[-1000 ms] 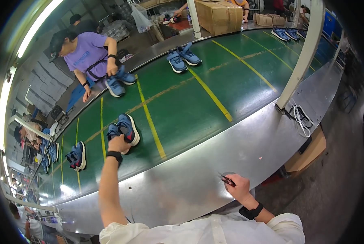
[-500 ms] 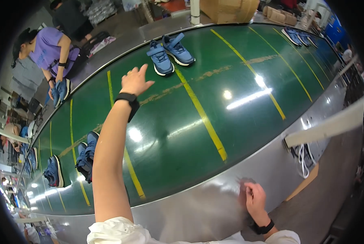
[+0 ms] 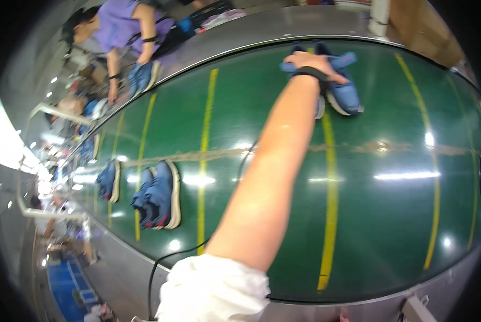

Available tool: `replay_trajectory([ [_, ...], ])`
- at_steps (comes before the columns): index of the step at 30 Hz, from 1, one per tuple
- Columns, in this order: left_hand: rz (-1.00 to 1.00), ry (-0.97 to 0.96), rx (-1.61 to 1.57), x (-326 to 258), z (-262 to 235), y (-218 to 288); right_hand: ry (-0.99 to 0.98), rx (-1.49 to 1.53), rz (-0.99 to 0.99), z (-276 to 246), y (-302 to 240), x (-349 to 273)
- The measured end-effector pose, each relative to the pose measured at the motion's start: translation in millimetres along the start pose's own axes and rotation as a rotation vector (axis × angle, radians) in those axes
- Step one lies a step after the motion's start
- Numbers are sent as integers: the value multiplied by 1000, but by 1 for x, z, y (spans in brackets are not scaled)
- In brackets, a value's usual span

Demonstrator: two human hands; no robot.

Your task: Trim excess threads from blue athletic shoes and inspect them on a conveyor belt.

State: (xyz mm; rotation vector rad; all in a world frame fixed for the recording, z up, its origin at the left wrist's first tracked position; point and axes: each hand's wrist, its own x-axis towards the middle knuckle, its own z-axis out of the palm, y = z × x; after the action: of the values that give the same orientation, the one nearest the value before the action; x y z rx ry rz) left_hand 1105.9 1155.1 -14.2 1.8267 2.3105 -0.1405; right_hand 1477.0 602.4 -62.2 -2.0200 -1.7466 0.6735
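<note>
My left hand [image 3: 311,63] reaches across the green conveyor belt [image 3: 262,225] to a pair of blue sneakers with straps near its far edge. It lies over the left sneaker [image 3: 320,107], hiding most of it, and its thumb rests on the right sneaker [image 3: 345,97]. The fingers close over the pair, though their tips are hard to make out. Both sneakers still sit on the belt beside a yellow line. Only a small skin-coloured patch, perhaps my right hand [image 3: 343,316], peeks in at the lower edge; its fingers do not show.
More blue sneakers stand on the belt to the left, a pair [image 3: 168,196] and another shoe [image 3: 109,181] farther along. Across the belt, a person in a purple top [image 3: 123,24] handles blue shoes [image 3: 143,78]. A black cable [image 3: 153,273] hangs near my forearm.
My left hand has moved right and forward, from open beside the sneakers to on top of them. My view has swung left. My right hand has dropped almost out of the picture.
</note>
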Motion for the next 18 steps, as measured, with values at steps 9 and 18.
replay_trajectory([
  [9,231,487,-191,-45,8,-37,-52,131,67,0,7,15],
  [18,1271,521,104,-247,-2,-36,167,191,-80,6,11,19],
])
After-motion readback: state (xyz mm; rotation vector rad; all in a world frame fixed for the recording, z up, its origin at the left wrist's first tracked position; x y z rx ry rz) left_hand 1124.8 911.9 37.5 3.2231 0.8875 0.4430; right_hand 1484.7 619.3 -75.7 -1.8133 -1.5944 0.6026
